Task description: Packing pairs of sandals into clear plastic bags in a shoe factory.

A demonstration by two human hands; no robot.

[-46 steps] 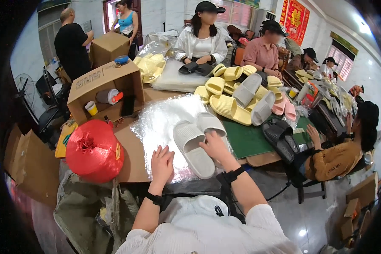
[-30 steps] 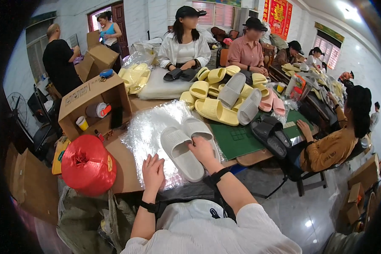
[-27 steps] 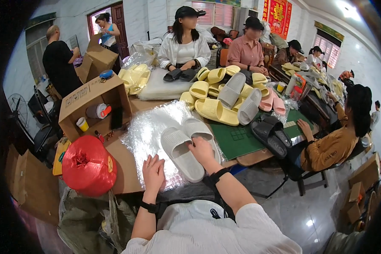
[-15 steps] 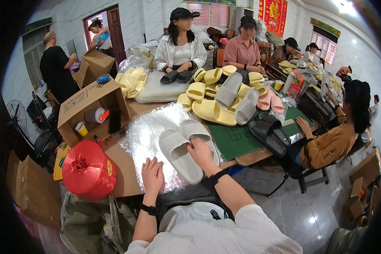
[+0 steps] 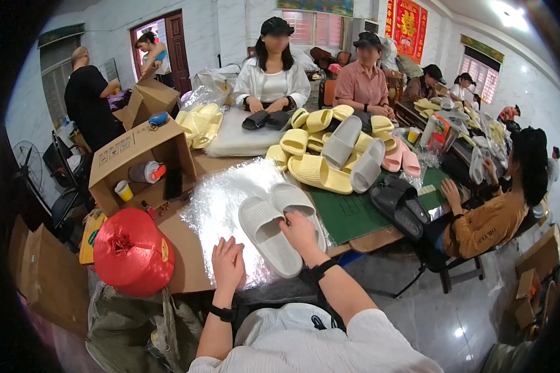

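A pair of light grey slippers with ribbed straps lies side by side on a stack of clear plastic bags (image 5: 214, 202). The nearer left slipper (image 5: 283, 258) shows its bare footbed, and the right slipper (image 5: 290, 196) is partly covered by my hand. My right hand (image 5: 300, 232) is closed, its fingers curled at the inner side between the two slippers and gripping there; the fingertips are partly hidden. Left of the slippers, my left hand (image 5: 228, 262) rests on the bags with its fingers stretched out and holds nothing.
A red roll of plastic twine (image 5: 134, 252) and a cardboard box (image 5: 140, 149) with cups stand at left. Yellow and grey slippers (image 5: 320, 174) are heaped beyond the green mat (image 5: 348, 214). Black slippers (image 5: 399, 205) lie at right, near a seated co-worker (image 5: 488, 217). Others sit across the table.
The view has shifted slightly. My hands and the grey slippers keep nearly the same places relative to each other. At right, the co-worker's far hand and a grey slipper are lower.
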